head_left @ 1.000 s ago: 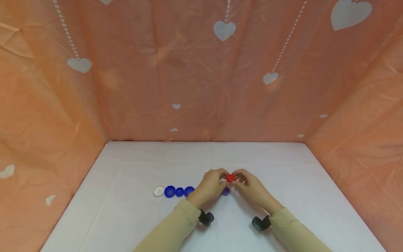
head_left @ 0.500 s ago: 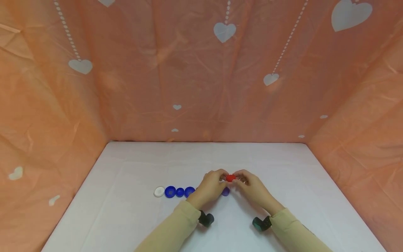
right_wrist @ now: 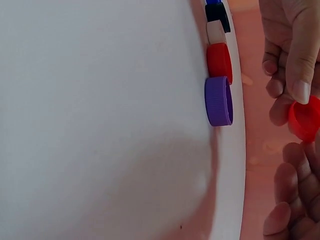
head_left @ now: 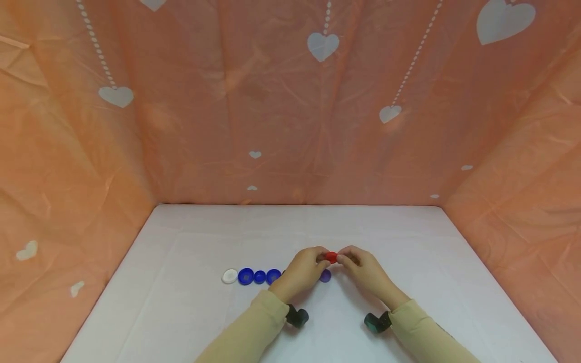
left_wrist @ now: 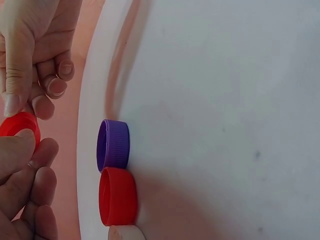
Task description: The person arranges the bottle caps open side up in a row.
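A red bottle cap (head_left: 331, 257) is held up over the table between both hands. My left hand (head_left: 301, 268) pinches it, thumb lying across it in the left wrist view. On the other side, my right hand (head_left: 368, 275) pinches its edge between thumb and fingers. The right wrist view shows the hollow inside of this cap (right_wrist: 306, 120). Just below the hands, a purple cap (left_wrist: 114, 145) stands at the end of a row, touching a second red cap (left_wrist: 119, 196).
The row runs left over the white table (head_left: 181, 322): a pale cap (right_wrist: 216, 32), a black cap (right_wrist: 217, 17), several blue caps (head_left: 245, 276) and a white cap (head_left: 229, 276). My left hand covers part of it in the head view. Orange cloth (head_left: 281, 101) with hearts surrounds the table.
The red cap has tilted a little between the fingers and shifted very slightly left. Both hands stay almost in place, and the row has not moved.
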`<state>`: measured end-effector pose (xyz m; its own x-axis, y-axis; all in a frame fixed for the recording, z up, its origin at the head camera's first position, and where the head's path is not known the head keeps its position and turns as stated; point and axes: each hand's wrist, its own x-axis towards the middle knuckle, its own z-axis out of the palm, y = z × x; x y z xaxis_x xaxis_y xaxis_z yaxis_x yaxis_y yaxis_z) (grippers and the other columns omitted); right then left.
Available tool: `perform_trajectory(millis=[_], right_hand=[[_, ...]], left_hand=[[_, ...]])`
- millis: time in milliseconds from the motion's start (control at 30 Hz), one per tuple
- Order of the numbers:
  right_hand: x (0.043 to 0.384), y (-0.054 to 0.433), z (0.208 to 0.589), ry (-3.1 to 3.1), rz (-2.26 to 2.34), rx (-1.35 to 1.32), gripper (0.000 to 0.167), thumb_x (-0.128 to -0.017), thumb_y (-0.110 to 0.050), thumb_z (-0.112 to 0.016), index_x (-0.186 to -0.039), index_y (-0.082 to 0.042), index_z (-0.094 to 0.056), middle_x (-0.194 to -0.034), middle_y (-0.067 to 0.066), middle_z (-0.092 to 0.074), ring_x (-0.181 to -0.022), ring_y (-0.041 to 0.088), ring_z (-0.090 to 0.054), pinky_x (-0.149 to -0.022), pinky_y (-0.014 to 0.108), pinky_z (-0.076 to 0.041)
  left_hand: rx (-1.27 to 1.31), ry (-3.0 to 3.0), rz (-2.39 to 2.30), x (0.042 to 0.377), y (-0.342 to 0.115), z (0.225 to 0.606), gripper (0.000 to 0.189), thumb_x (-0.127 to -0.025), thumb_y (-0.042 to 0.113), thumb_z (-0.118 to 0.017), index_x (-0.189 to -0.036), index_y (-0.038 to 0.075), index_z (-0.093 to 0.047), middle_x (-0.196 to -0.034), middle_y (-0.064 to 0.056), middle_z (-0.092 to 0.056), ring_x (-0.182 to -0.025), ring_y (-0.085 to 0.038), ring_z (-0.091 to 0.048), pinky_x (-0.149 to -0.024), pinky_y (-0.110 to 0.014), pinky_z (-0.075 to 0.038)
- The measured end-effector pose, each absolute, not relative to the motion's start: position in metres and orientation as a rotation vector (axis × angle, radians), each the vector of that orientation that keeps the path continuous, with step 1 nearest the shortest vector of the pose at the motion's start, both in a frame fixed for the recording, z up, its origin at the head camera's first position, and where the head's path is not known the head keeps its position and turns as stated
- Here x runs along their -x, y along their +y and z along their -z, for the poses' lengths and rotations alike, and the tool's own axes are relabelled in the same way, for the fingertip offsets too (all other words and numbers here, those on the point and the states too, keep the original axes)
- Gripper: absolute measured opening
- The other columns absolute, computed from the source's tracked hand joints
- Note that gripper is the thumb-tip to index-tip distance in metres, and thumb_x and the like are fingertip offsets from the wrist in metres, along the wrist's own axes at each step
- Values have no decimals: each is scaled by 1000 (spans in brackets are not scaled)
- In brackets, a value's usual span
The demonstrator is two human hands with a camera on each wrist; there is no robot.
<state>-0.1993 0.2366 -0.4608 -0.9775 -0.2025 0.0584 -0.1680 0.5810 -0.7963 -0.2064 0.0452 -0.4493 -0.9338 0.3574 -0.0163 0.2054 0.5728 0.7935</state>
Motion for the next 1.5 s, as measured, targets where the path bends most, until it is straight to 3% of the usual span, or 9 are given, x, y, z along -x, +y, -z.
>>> perform_trajectory(millis=[500,700,867,1100,1267,1500], right_hand=[[201,235,462,2761,1403,302,14,-96,-28,-62,-103,-16,-65,-97,0,-68,-90,15,-60,-83,35,-49],[200,234,462,2747,1434,321,14,-97,-27,-61,-105,-17,-65,-98,0,-68,-94,16,-62,-85,37,-50],[200,234,462,2766,1428,343,14,-97,-28,-60,-104,-17,-65,-97,0,-68,-93,14,-62,-85,37,-49],[199,234,463,2755,1470,362,14,-95,-23,-63,-108,-17,-62,-96,-3,-68,-93,14,-64,-86,40,-49],[199,233,461,2738,1482,391,21,-92,-19,-67,-112,-19,-58,-94,-5,-68,-87,14,-64,-79,36,-49],[198,233,461,2730,1479,450,25,-90,-6,-67,-112,-14,-59,-95,-3,-66,-85,15,-61,-75,29,-49]], left_hand=[[-492,2620,-1382,205,43,451,23,-98,21,-59,-119,23,-53,-91,6,-66,-78,-6,-60,-75,-33,-50],[-511,2584,-1459,205,44,453,17,-100,23,-55,-116,24,-55,-91,5,-68,-78,-7,-61,-72,-32,-49],[-531,2607,-1461,205,44,454,19,-102,32,-51,-118,26,-57,-94,5,-68,-82,-6,-61,-77,-33,-48],[-517,2612,-1523,206,44,453,18,-100,28,-54,-111,18,-66,-92,7,-64,-82,-7,-57,-73,-28,-48],[-503,2618,-1530,206,43,454,17,-99,26,-57,-113,17,-61,-89,9,-64,-77,-6,-57,-68,-26,-48],[-477,2597,-1543,207,43,457,13,-99,25,-56,-110,17,-59,-90,3,-66,-71,-8,-56,-62,-26,-47]])
